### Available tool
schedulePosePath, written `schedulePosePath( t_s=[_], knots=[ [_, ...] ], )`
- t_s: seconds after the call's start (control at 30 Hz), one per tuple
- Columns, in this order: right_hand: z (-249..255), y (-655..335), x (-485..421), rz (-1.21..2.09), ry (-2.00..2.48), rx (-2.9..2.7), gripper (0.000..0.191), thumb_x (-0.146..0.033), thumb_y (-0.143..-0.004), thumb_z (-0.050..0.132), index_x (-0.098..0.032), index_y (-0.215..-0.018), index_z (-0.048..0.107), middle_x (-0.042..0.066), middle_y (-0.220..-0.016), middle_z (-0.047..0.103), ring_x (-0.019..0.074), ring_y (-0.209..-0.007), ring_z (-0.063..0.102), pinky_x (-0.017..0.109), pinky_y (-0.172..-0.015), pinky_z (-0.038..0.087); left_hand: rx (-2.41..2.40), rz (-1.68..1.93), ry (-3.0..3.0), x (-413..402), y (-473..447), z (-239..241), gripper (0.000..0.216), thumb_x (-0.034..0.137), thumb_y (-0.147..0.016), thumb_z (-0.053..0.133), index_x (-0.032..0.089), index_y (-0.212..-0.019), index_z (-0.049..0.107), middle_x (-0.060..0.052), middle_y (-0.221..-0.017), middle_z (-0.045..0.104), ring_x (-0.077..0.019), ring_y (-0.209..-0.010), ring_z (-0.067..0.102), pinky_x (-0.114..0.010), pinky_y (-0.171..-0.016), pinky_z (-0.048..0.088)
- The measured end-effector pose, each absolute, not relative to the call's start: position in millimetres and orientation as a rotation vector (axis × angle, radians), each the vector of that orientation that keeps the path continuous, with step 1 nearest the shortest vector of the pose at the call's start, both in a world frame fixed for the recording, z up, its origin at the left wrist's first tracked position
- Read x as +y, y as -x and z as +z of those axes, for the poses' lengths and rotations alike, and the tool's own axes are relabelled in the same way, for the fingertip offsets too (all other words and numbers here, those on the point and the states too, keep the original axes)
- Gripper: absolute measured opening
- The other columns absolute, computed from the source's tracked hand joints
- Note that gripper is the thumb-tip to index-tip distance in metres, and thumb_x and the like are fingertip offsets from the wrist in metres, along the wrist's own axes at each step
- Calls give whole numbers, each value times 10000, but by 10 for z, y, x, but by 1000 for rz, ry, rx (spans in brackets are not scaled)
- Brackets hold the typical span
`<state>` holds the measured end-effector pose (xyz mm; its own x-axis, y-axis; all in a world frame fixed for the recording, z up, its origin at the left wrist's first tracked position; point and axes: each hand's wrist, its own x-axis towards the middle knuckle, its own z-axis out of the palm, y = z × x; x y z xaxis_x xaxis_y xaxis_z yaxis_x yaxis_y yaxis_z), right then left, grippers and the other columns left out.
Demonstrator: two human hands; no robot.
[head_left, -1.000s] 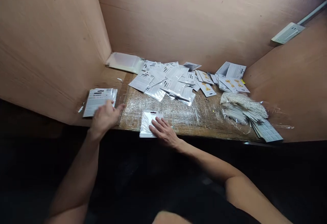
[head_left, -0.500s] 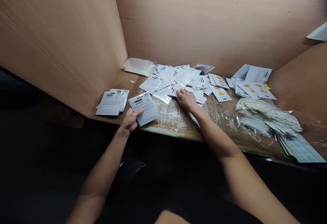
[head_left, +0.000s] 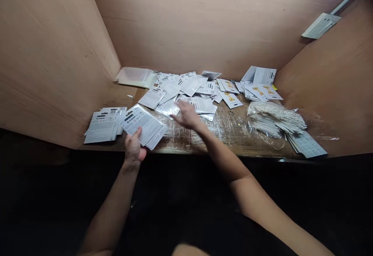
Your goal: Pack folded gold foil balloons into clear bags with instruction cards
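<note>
My left hand (head_left: 133, 147) grips several white printed cards (head_left: 142, 125), its thumb on top. They are slightly fanned, with small text, a barcode area and a hang hole. My right hand (head_left: 187, 115), a little blurred, hovers at the near edge of a loose pile of similar cards (head_left: 189, 84), with its thumb apart from the fingers and nothing seen in it. Left of the held cards lies a neater stack of cards (head_left: 101, 127), partly overlapped by them in the view.
Cards with gold-coloured pieces (head_left: 230, 99) lie right of the pile. A plastic bag of white sticks (head_left: 276, 120) lies on pale sheets (head_left: 310, 145). Clear sleeves (head_left: 136, 76) sit at the back left. Wooden walls enclose the bench (head_left: 186, 135); a power strip (head_left: 320, 25) hangs at right.
The view has swung right. My right hand has lifted off the pile and moved left towards my left hand. The cards in my left hand now show as several, fanned, closer to the left stack.
</note>
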<state>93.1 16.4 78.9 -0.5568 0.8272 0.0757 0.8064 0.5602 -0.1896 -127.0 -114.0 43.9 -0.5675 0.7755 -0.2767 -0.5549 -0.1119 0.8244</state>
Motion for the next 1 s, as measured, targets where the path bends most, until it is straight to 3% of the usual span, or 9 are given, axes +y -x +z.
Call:
schedulePosePath(
  t_s=[0.1,0.23,0.4,0.53,0.67,0.77,0.83,0.9,1.0],
  knots=[
    [712,-1490,248,169,1642,-2605,804,-600,-991,736,-49,-1549,557,309,-1605,518,440,-1446,522,589,-1150,485,1182,1752,-320,-1294,1456,462,439,122,-793,819,221,-1215,746,-87,-1221,816,-319,-1254,752,-524,-1155,594],
    [384,-1861,-260,54,1580,-2685,467,-419,-1134,456,-153,-1457,663,212,-1523,628,382,-1333,558,524,-1108,467,1165,1655,-253,-1459,1484,441,457,84,-729,821,192,-1168,754,-98,-1140,832,-360,-1193,773,-586,-1101,621],
    [142,-1867,-992,15,1142,-2889,586,-471,-1047,595,-148,-1535,619,241,-1401,664,413,-1186,573,561,-984,509,1133,1667,-200,-1549,1392,389,494,77,-724,807,181,-1203,750,-97,-1161,829,-339,-1203,771,-564,-1129,607],
    [236,-1727,-1192,244,955,-2834,526,-207,-1063,439,-301,-1528,666,167,-1140,744,350,-970,642,561,-869,592,1200,1814,-152,-1710,1343,354,479,101,-775,781,228,-1237,756,-70,-1212,823,-326,-1280,739,-545,-1177,573],
    [491,-1104,-1240,199,1222,-2420,534,-233,-1081,432,-220,-1577,627,206,-1269,700,380,-1173,628,568,-1016,599,1165,1897,-247,-1834,1087,293,349,306,-873,831,220,-1204,766,-90,-1274,806,-337,-1380,679,-499,-1201,554],
    [664,-423,-1197,278,918,-2661,450,-260,-1106,466,-132,-1475,690,206,-1311,713,349,-1190,638,511,-1052,572,1072,1835,-292,-1777,941,262,432,518,-906,836,181,-1169,772,-123,-1209,813,-358,-1349,696,-454,-1147,597],
    [762,-100,-999,382,638,-2820,369,-280,-1133,473,-183,-1346,758,118,-1312,752,269,-1190,664,403,-1084,550,1135,1890,-196,-1696,981,269,358,429,-913,842,174,-1156,776,-109,-1174,821,-329,-1302,726,-421,-1132,608],
    [840,23,-650,428,736,-2819,394,-370,-1166,451,-196,-1377,734,81,-1404,734,217,-1282,646,346,-1157,491,1194,1955,-88,-1649,1103,297,293,267,-916,818,187,-1194,773,-95,-1236,814,-297,-1291,734,-437,-1154,593],
    [822,-126,-190,353,1322,-2682,735,-531,-1153,445,13,-1648,426,293,-1673,472,376,-1570,411,567,-1286,323,1174,1980,-65,-1734,1278,346,346,184,-935,772,211,-1279,760,-106,-1377,769,-299,-1359,696,-521,-1208,542]
  ],
)
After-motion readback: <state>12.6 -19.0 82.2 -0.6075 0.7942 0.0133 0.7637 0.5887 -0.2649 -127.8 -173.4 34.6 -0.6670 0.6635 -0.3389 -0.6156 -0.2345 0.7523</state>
